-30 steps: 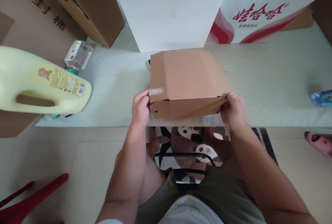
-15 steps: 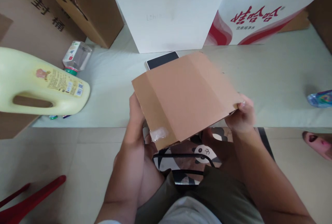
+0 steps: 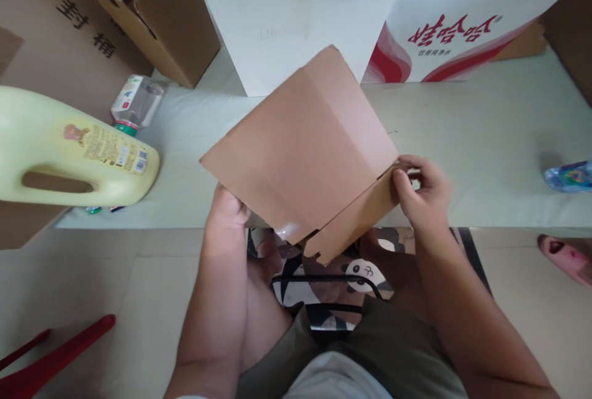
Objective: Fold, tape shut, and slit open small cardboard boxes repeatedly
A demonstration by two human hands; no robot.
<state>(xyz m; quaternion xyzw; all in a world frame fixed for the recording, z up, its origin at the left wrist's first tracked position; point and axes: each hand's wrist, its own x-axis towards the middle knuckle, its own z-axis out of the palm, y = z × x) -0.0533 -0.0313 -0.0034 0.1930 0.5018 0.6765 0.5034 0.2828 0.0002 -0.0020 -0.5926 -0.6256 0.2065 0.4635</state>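
A creased sheet of brown cardboard (image 3: 300, 146) is held up in front of me, tilted, over the table's near edge. A narrower flap (image 3: 358, 208) hangs along its lower right side, with a notched tab at the bottom end. My left hand (image 3: 227, 206) grips the cardboard's lower left edge, its fingers mostly hidden behind it. At the right corner, my right hand (image 3: 423, 192) pinches the flap between thumb and fingers. A shiny patch of clear tape (image 3: 289, 230) shows near the bottom corner.
On the green-covered table (image 3: 462, 140) stand a white box (image 3: 296, 35) and a red-and-white carton (image 3: 453, 35). A yellow jug (image 3: 78, 152), a clear bottle (image 3: 139, 100) and an open brown box (image 3: 171, 23) are at left. A small bottle (image 3: 568, 177) lies at right.
The cardboard has turned and risen, its far corner now overlapping the white box. The lower right flap has swung into sight. My left hand moved slightly left and down, my right slightly left.
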